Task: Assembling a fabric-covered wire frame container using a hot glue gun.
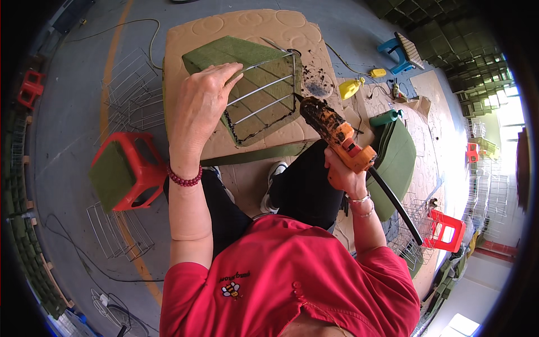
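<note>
A silver wire frame (263, 92) lies on green fabric (230, 51) on the padded brown work surface. Lines of black glue (255, 136) run along the fabric's near edge and the frame's corners. My left hand (205, 101) is closed at the frame's left end, fingertips against the top wire and the fabric edge; the palm hides part of the grip. My right hand (345, 175) grips an orange hot glue gun (334, 129), smeared with black. Its nozzle points at the frame's right side, and a long black glue stick (397, 205) sticks out behind.
On my left stands a red stool (137, 174) with a green pad, among wire frames (120, 233). Green sheets (396, 163) are stacked at my right. A yellow bottle (351, 88), a green bottle (386, 117) and a blue stool (400, 55) lie beyond. Cables cross the floor.
</note>
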### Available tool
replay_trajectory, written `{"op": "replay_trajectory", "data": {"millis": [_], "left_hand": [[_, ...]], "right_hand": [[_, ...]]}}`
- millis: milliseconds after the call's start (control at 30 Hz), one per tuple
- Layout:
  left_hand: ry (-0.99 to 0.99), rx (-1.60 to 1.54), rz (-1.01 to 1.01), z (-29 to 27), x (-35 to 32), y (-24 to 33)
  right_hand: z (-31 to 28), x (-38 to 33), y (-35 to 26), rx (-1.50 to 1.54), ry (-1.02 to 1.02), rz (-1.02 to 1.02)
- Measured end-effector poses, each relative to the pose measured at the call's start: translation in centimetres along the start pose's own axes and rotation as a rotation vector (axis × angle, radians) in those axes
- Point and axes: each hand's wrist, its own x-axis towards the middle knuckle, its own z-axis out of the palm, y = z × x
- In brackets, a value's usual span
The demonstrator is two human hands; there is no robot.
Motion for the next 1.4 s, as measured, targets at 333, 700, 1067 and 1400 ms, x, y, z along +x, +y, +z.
{"op": "replay_trajectory", "data": {"millis": [333, 700, 1067, 1400], "left_hand": [[0.000, -0.007, -0.022, -0.2, 0.1, 0.1], [0.012, -0.001, -0.006, -0.2, -0.2, 0.1], [0.030, -0.022, 0.003, -0.2, -0.1, 0.0], [0.029, -0.011, 0.024, -0.1, -0.1, -0.1]], "right_hand": [[0.2, -0.2, -0.5, 0.005, 0.005, 0.003], [-0.1, 0.2, 0.4, -0.003, -0.005, -0.081], [0.5, 0.1, 0.1, 0.083, 0.021, -0.195], [0.4, 0.2, -0.1, 0.100, 0.016, -0.149]]}}
